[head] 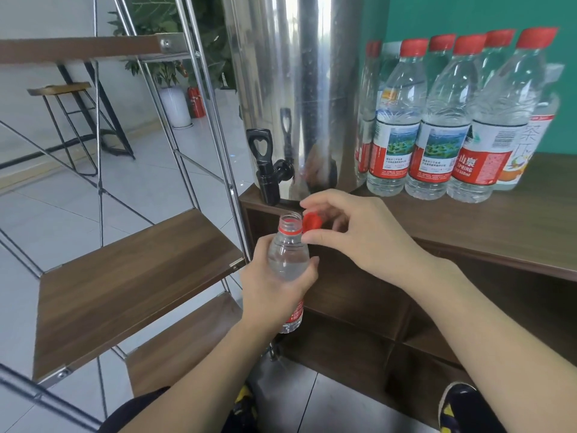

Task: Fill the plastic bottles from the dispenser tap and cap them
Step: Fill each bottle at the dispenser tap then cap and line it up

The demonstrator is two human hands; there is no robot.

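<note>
Two hands: left hand fingers round one bottle, right hand fingers pinching one cap

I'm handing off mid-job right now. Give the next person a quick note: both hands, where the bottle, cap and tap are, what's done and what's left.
Left hand: grips the open bottle round its upper body, upright, below and slightly right of the black tap.
Right hand: pinches the red cap beside the bottle mouth, not yet on it.
Done: this bottle holds water; six or more capped bottles stand on the counter right of the steel dispenser.
Left: set the cap on the neck, screw it tight, put the bottle with the others. I cannot see any more empty bottles in view.
</note>
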